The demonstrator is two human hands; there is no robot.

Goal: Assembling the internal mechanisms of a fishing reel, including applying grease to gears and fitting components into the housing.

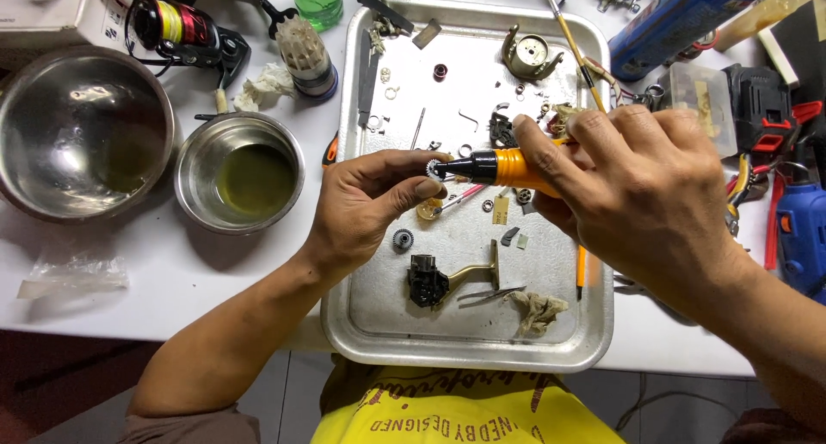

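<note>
Steel tray [594, 341] of parts, left hand [370, 205] pinching gear [433, 168], right hand [641, 194] gripping orange tube [508, 166]

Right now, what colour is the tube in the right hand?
Orange tube with black nozzle; head view.

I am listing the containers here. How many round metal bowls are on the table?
2. A large bowl sits at the far left; a smaller bowl with yellowish liquid sits beside it, left of the tray. None seems hidden.
</note>
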